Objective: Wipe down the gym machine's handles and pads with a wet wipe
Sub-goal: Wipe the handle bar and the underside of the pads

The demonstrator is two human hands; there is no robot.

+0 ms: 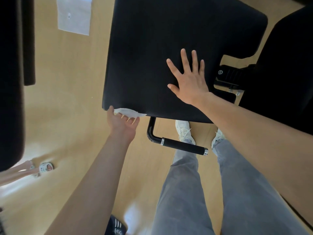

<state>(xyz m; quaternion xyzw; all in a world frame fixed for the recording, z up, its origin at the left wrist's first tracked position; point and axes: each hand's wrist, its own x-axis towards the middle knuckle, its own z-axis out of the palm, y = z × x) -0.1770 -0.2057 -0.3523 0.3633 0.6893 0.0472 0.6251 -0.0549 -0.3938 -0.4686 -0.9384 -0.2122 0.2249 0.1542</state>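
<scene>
A large black pad of the gym machine fills the upper middle of the head view. My right hand lies flat on its near right part, fingers spread and straight. My left hand is at the pad's near left corner, palm up, pressing a white wet wipe against the pad's lower edge with its fingers under the wipe. A black handle with silver end rings juts out below the pad, between my hands and above my shoes.
Light wooden floor lies all around. Another black padded part and a bracket sit at the right. A dark upright pad runs down the left edge. A white sheet lies on the floor. Another person's foot shows at lower left.
</scene>
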